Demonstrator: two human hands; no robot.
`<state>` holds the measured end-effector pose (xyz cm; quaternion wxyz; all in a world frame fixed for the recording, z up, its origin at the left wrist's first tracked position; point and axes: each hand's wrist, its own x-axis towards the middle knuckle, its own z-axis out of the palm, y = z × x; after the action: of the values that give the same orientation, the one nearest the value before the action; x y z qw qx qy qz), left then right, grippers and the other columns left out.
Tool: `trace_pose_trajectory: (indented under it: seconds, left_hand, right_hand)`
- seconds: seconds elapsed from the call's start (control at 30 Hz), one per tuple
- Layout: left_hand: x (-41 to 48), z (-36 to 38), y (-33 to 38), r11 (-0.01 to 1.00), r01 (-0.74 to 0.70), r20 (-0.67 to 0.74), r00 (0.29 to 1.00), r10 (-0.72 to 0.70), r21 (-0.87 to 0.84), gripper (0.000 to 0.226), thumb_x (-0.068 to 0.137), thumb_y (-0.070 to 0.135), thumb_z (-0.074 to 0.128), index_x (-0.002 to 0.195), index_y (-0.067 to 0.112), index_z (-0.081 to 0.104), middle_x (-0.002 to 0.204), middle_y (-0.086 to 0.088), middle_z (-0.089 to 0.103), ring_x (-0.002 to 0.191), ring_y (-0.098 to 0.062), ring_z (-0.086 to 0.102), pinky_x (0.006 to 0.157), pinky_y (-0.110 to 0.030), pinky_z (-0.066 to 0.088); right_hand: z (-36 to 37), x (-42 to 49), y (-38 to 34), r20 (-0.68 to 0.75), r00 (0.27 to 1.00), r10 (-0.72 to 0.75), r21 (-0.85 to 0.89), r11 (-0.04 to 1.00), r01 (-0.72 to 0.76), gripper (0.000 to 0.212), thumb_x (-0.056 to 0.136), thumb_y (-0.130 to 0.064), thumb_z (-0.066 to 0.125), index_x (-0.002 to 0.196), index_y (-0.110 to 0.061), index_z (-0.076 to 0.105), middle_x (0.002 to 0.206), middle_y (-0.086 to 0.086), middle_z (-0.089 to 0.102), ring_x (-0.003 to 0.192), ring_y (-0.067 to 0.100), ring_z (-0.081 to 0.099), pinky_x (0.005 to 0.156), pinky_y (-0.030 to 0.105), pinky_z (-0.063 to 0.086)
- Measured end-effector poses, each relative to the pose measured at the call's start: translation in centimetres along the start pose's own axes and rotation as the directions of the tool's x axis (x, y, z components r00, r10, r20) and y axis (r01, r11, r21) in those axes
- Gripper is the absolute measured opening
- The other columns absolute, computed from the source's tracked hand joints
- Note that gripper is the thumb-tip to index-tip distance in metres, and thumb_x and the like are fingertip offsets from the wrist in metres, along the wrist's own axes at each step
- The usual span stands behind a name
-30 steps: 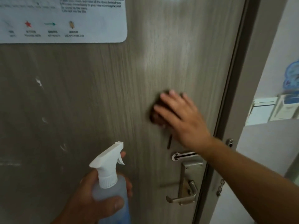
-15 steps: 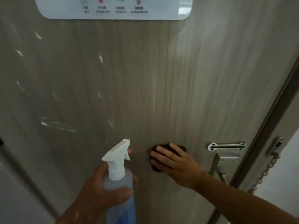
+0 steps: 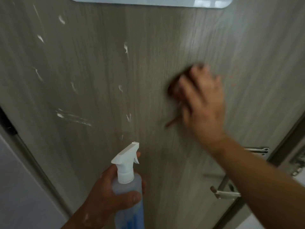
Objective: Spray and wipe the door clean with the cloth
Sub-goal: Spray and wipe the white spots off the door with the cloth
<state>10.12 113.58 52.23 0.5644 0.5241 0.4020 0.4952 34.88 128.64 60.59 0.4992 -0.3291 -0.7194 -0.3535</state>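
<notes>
Figure: Two hands at a grey wood-grain door (image 3: 148, 76), one with a spray bottle, one with a cloth.

White smears (image 3: 74, 118) mark the door from 9 to 11 o'clock. At 6 o'clock the left hand (image 3: 105, 199) grips the spray bottle (image 3: 127, 185) upright, fingers and thumb curled round its body, nozzle toward the door. At 2 o'clock a dark brown cloth (image 3: 175, 90) lies flat on the door under the blurred right hand (image 3: 204, 103), fingers spread and nearly straight. A metal door handle (image 3: 226, 193) shows at 4 o'clock.
</notes>
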Motion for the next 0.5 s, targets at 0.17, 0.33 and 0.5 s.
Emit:
trace_pose_trajectory:
  seconds: [0.17,0.33,0.5]
  left_hand:
    - [-0.1,-1.1,-0.1,0.997,-0.028,-0.024,0.999,0.030,0.078,0.076,0.037,0.039,0.096,0.108,0.035,0.068,0.087,-0.022,0.074,0.078,-0.036,0.070,0.068,-0.038,0.052]
    - [-0.4,-1.7,0.7,0.998,-0.041,-0.025,0.999,0.043,0.048,0.074,0.033,0.042,0.097,0.102,0.030,0.071,0.085,-0.021,0.075,0.074,-0.031,0.071,0.065,-0.031,0.056]
    - [0.0,-2.3,0.6,0.996,-0.029,-0.061,0.998,0.034,0.088,0.079,0.031,0.049,0.096,0.104,0.034,0.069,0.090,-0.019,0.075,0.080,-0.032,0.071,0.068,-0.035,0.055]
  right_hand:
    - [3.6,-17.5,-3.1,0.504,0.680,-0.533,0.148,0.829,0.540,0.043,0.108,-0.026,0.045,0.151,-0.022,0.052,0.163,0.001,0.041,0.154,0.025,0.030,0.130,0.049,0.006]
    - [3.0,-13.5,-2.4,0.480,0.674,-0.561,0.188,0.816,0.546,0.039,0.109,-0.022,0.045,0.146,-0.024,0.058,0.161,0.001,0.044,0.152,0.024,0.036,0.128,0.054,0.015]
    - [1.3,-0.3,-2.9,0.127,0.986,-0.110,0.003,0.994,0.111,0.038,0.104,-0.008,0.053,0.141,-0.014,0.064,0.155,0.013,0.049,0.148,0.032,0.041,0.123,0.062,0.023]
